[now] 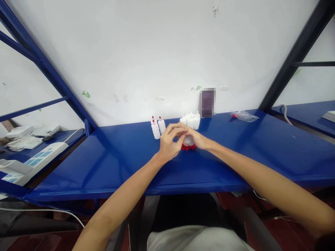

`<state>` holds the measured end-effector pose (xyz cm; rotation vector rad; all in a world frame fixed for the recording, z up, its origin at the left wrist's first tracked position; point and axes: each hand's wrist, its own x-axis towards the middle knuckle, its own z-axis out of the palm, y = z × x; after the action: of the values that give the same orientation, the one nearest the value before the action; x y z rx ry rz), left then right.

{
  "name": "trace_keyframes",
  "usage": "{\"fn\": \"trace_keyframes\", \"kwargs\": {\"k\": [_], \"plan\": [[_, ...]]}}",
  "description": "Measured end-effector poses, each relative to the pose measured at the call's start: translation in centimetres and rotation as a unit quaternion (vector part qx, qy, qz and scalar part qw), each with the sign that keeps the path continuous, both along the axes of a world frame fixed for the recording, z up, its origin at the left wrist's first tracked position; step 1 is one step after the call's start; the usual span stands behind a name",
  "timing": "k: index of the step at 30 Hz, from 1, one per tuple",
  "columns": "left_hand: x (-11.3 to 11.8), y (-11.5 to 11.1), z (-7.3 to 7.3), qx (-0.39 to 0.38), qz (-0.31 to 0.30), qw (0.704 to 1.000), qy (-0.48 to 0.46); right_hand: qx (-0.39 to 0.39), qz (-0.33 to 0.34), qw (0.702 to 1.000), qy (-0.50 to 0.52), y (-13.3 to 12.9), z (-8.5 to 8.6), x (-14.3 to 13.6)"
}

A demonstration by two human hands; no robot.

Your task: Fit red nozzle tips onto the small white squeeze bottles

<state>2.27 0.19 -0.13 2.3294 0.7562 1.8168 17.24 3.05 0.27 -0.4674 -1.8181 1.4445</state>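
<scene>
My left hand (171, 139) and my right hand (198, 138) meet over the middle of the blue table. Between them a translucent white plastic bottle (188, 140) shows in part, with my right hand's fingers closed around it. The left fingers curl over toward the thumb in a pinch at the same spot; what lies in the pinch is hidden. Just below the hands lie several small red caps (188, 147). Behind my right hand stand several white bottles (193, 122) without red tips. To the left, a few white bottles with red tips (156, 129) stand upright.
The blue table (117, 164) runs along a white wall. A clear plastic bag (244, 116) with something red lies at the back right. A blurred dark rectangle (207, 103) leans at the wall. A white power strip (39, 162) sits on the left shelf.
</scene>
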Motion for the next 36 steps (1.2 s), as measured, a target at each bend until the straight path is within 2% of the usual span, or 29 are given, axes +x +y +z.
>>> {"fn": "trace_keyframes", "kwargs": {"k": [6, 12, 17, 21, 23, 26, 28, 31, 36], "plan": [[0.2, -0.1, -0.1, 0.001, -0.004, 1.0, -0.01, -0.007, 0.003, 1.0, 0.022, -0.6, 0.4, -0.2], [0.1, 0.0, -0.2, -0.005, -0.011, 1.0, 0.005, -0.001, -0.063, 0.998, -0.015, -1.3, 1.5, -0.1], [0.0, 0.5, -0.6, 0.008, 0.068, 0.995, 0.068, 0.069, -0.116, 0.988, -0.072, -1.3, 1.5, 0.4], [-0.2, 0.7, -0.4, -0.027, 0.068, 0.988, 0.138, 0.123, -0.131, 0.98, -0.083, -0.9, 1.1, 0.6], [-0.9, 0.8, 0.3, -0.063, 0.077, 0.988, 0.119, 0.142, -0.157, 0.973, -0.092, -0.6, 0.8, 0.8], [-2.8, 1.4, 1.8, -0.136, 0.118, 0.983, 0.023, 0.184, -0.223, 0.949, -0.127, 0.0, 0.4, 1.1], [-4.4, 2.0, 2.5, -0.154, 0.141, 0.978, -0.028, 0.21, -0.253, 0.929, -0.17, 0.5, 0.1, 1.5], [-6.2, 2.9, 2.6, -0.169, 0.136, 0.975, -0.053, 0.227, -0.256, 0.912, -0.227, 1.2, -0.4, 2.1], [-6.9, 3.7, 1.7, -0.188, 0.115, 0.975, -0.029, 0.218, -0.212, 0.926, -0.224, 2.2, -1.1, 2.9]]}}
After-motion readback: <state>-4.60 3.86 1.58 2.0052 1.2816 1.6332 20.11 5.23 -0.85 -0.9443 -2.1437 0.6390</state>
